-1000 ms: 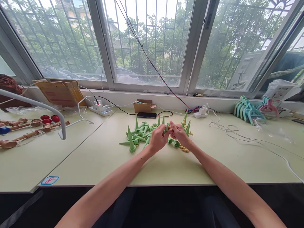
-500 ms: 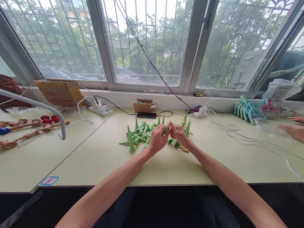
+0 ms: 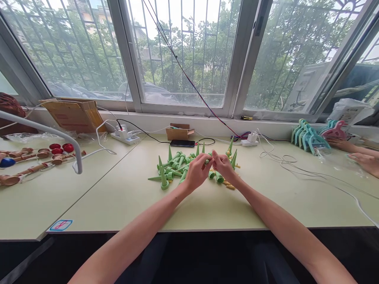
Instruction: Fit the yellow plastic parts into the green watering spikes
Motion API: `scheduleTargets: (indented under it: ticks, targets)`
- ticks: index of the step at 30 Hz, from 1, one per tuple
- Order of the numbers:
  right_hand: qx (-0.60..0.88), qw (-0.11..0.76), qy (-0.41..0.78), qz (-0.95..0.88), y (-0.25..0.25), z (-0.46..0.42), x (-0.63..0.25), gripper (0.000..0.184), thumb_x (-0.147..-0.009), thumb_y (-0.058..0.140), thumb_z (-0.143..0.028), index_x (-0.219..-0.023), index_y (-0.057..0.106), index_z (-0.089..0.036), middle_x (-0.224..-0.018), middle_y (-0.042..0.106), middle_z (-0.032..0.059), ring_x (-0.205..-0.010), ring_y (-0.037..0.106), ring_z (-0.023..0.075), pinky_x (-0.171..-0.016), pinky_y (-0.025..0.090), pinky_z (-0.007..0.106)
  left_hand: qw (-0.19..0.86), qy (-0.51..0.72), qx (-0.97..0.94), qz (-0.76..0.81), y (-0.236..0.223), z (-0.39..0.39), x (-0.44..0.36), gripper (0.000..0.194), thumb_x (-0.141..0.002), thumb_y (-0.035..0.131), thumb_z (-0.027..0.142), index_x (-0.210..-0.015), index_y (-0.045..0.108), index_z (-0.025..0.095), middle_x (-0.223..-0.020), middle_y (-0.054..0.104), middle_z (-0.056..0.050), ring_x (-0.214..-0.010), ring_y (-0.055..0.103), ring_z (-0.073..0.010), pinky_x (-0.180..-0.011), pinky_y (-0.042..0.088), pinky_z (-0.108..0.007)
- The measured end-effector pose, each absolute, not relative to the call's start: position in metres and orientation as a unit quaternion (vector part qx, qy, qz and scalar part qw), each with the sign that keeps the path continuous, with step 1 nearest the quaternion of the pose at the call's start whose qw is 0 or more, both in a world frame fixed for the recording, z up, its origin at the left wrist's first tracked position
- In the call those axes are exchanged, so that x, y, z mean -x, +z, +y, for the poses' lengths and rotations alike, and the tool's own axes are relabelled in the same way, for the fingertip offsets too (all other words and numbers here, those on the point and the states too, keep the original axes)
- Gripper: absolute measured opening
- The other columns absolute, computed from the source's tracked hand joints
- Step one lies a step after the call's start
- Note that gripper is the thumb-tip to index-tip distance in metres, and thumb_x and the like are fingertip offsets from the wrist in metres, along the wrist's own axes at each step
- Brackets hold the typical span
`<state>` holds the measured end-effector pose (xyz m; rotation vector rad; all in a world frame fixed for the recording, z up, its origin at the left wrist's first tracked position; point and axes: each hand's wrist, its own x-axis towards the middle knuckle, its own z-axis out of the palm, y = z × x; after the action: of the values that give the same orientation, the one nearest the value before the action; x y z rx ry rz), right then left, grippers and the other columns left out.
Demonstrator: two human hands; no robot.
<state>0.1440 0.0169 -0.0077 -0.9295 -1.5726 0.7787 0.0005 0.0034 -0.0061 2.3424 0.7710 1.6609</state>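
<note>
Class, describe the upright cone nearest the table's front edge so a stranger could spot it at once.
On the table below the windows, find the green pile left of the left hand. At the pile's near edge, one cone stands on its round base. Unlike the lying cone beside it, it points up, and no other cone sits nearer the table's front edge.

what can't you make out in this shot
In the head view:
Green plastic piece: mostly hidden by the left hand and right hand, so its full shape is unclear.
Cardboard box: its printing is too blurred to read.
Co-worker's nearer hand: the arm is cut off by the right edge.
</note>
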Motion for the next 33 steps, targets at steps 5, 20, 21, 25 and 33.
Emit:
scheduleTargets:
  ticks: [5,20,21,25,33]
  targets:
    - [0.386,0.569,0.304,-0.659,-0.0092,0.0182,-0.1457,0.066,-0.087,0.043,-0.073,-0.049,0.029,-0.021,-0.045,0.027,-0.0046,-0.043,0.027,0.0075,-0.042,0.024,0.025,0.110,0.554,-0.790,0.238,-0.0059,0.0029,-0.0017,0.014,-0.094,0.054,0.027,-0.100,0.063,0.020,-0.097,0.063,-0.006,-0.078,0.060,-0.0116,-0.056,0.048,-0.019]
    - [0.399,0.558,0.253,-0.682,-0.0101,0.0171,-0.1461,0.065,-0.091,0.039,-0.070,-0.049,0.033,-0.020,-0.047,0.032,-0.0031,-0.046,0.030,0.0085,-0.046,0.025,0.025,0.140,0.573,-0.772,0.239,-0.0052,0.0016,-0.0010,0.016,-0.093,0.056,0.026,-0.101,0.069,0.019,-0.099,0.069,-0.007,-0.084,0.066,-0.0136,-0.058,0.054,-0.021]
    - [0.400,0.557,0.251,-0.683,-0.0100,0.0168,-0.1461,0.065,-0.091,0.039,-0.069,-0.049,0.033,-0.020,-0.047,0.033,-0.0030,-0.047,0.030,0.0086,-0.046,0.025,0.025,0.142,0.574,-0.770,0.238,-0.0051,0.0013,-0.0011,0.016,-0.093,0.056,0.026,-0.100,0.069,0.019,-0.099,0.069,-0.007,-0.083,0.066,-0.0133,-0.058,0.054,-0.020]
    - [0.402,0.554,0.250,-0.685,-0.0100,0.0164,-0.1465,0.065,-0.092,0.038,-0.068,-0.048,0.032,-0.020,-0.046,0.032,-0.0034,-0.046,0.028,0.0085,-0.046,0.024,0.026,0.138,0.578,-0.769,0.237,-0.0050,0.0017,-0.0016,0.015,-0.092,0.057,0.026,-0.094,0.071,0.019,-0.093,0.070,-0.007,-0.078,0.065,-0.0124,-0.060,0.054,-0.021]
    - [0.409,0.546,0.242,-0.690,-0.0095,0.0165,-0.1469,0.065,-0.093,0.037,-0.067,-0.048,0.031,-0.021,-0.046,0.030,-0.0037,-0.046,0.026,0.0087,-0.046,0.023,0.026,0.131,0.579,-0.769,0.239,-0.0060,0.0032,-0.0018,0.015,-0.092,0.058,0.026,-0.090,0.071,0.019,-0.087,0.070,-0.005,-0.073,0.064,-0.0115,-0.059,0.053,-0.021]
